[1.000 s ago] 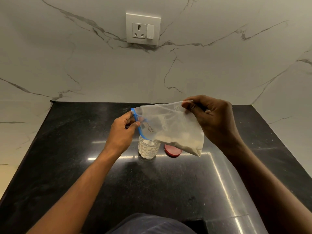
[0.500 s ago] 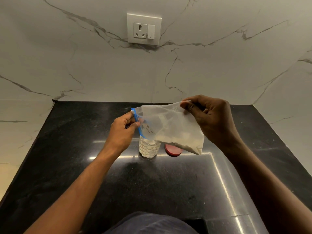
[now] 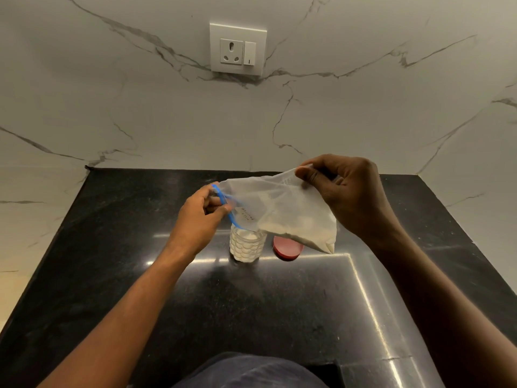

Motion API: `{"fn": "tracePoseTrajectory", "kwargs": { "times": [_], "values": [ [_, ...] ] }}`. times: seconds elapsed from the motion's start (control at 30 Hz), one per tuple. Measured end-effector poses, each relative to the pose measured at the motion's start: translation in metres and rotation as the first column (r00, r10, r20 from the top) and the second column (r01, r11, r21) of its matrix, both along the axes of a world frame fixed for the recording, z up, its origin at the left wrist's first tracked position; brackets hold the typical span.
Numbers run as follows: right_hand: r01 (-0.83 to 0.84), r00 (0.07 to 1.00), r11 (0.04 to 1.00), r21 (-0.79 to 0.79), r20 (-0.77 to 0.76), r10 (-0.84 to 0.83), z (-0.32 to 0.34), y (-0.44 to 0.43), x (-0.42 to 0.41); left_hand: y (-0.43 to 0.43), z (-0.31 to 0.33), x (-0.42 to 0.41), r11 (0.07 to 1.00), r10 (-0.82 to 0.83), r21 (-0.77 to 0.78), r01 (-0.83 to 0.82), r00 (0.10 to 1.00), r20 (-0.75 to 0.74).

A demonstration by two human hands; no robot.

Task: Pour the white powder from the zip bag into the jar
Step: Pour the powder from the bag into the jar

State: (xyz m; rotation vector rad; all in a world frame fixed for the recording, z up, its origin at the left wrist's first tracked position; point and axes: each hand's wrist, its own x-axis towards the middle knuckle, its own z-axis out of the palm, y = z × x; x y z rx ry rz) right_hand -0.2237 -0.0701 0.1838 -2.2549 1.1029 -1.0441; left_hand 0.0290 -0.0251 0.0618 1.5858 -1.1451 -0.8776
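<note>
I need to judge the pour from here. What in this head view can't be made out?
- Jar mouth: hidden by the zip bag, so any powder flow is unseen.
- Left hand grip on the blue zip strip: fingertips partly covered by the bag.
- Writing on the bag: too small to read.
- Red lid: top part behind the bag.

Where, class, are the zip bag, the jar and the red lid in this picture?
zip bag (image 3: 282,204): head view, on its clear middle panel.
jar (image 3: 246,247): head view, on its dimpled side wall.
red lid (image 3: 288,248): head view, on its flat top.
</note>
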Motion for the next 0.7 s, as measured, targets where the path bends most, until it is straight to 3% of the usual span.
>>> {"fn": "tracePoseTrajectory", "kwargs": {
  "times": [0.1,0.17,0.23,0.3,0.4,0.57,0.7],
  "values": [
    [-0.019,0.998,1.000,0.022,-0.059,0.020,-0.001,-0.002,-0.001,0.000,0.012,0.004,0.970,-0.035,0.241,0.016,0.997,0.074],
    [-0.017,0.995,1.000,0.020,-0.097,0.019,-0.001,-0.002,-0.003,0.000,0.028,0.006,0.950,-0.114,0.313,0.013,0.945,0.307],
    [-0.022,0.993,1.000,0.021,-0.114,0.024,-0.001,-0.003,-0.004,0.003,0.052,-0.001,0.975,-0.169,0.214,0.065,0.842,0.513],
    [-0.023,0.993,0.999,0.030,-0.115,0.027,0.000,-0.006,-0.006,0.002,0.077,-0.015,0.970,-0.231,0.081,0.228,0.778,0.585],
    [-0.016,0.998,0.997,0.074,-0.062,0.021,-0.001,-0.009,-0.009,-0.010,0.102,-0.040,0.907,-0.387,0.087,0.413,0.733,0.560],
    [-0.009,0.998,0.985,0.171,0.060,-0.001,-0.009,-0.007,-0.024,-0.024,0.104,-0.057,0.888,-0.440,0.076,0.454,0.791,0.425],
    [0.027,0.998,0.916,0.400,-0.068,0.000,-0.035,0.004,-0.039,-0.024,0.095,-0.056,0.890,-0.435,0.032,0.455,0.827,0.354]
  ]
}}
